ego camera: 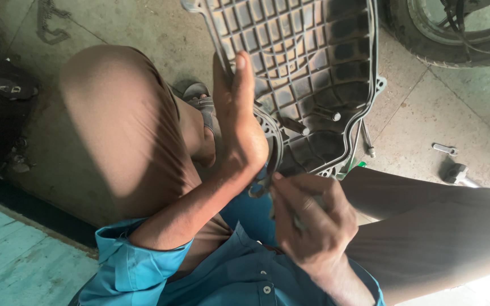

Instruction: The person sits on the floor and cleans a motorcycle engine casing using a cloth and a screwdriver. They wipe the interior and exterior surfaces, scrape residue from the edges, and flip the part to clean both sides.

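Note:
A dark grey plastic cover (307, 62) with a ribbed grid inside is held upright between my knees. My left hand (236, 122) grips its left edge, thumb up along the rim. A thin rubber gasket (273, 141) hangs loose from the cover's lower left edge. My right hand (310, 221) is below it, fingers pinched on the lower end of the gasket near the cover's bottom corner. What lies inside the right palm is hidden.
I squat in brown trousers (126, 124) and a blue shirt (222, 272) on a stone floor. A tyre (443, 39) is at top right. Small metal parts (444, 149) and a tool (367, 139) lie on the floor to the right. Dark parts (1, 113) sit at left.

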